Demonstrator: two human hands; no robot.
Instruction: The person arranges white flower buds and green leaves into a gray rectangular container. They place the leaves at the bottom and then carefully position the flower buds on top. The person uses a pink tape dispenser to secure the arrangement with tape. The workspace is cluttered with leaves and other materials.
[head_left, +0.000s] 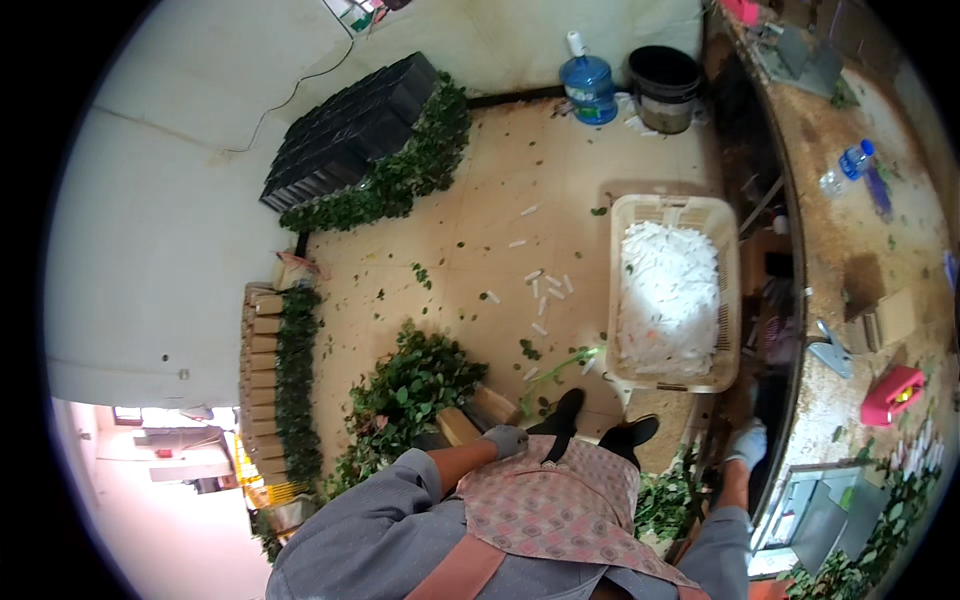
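My left hand [506, 441], in a grey glove, is at the upper edge of my pink patterned apron [560, 490]. Right beside it are brown cardboard-wrapped bundles [459, 427] with green leafy stems [415, 375] spreading out behind them. How its fingers are set is too small to make out. My right hand [748, 443], in a pale glove, hangs by the worktable's near edge, over the dark space below. Its fingers are not clear enough to judge, and I see nothing held in it.
A cream plastic basket [622, 300] full of white pieces stands on the floor ahead. Black-wrapped leafy bundles [350, 125] and a row of cardboard-wrapped ones [264, 390] line the left wall. The worktable [815, 270] carries a pink container [893, 396] and a clamp [830, 350].
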